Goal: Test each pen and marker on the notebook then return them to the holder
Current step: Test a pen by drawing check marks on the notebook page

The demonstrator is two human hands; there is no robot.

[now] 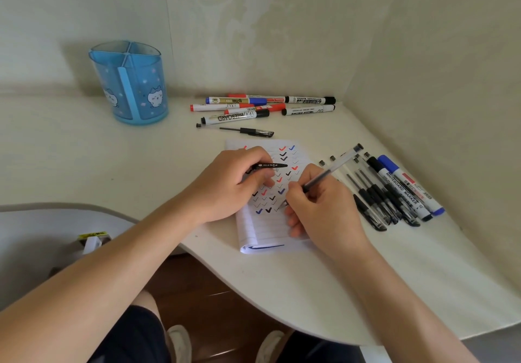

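A small lined notebook [262, 230] lies open on the white table, covered with red, blue and black check marks. My right hand [321, 207] grips a clear-barrelled black gel pen [335, 165] with its tip on the page. My left hand [234, 185] rests on the notebook and pinches the pen's black cap [269, 165]. The blue translucent pen holder [132, 83] stands at the back left and looks empty.
Several whiteboard markers [267, 106] and one black pen [245, 130] lie behind the notebook. More gel pens and markers [394, 190] lie in a row to its right. Walls meet in a corner behind. The table's curved front edge [253, 298] runs below my arms.
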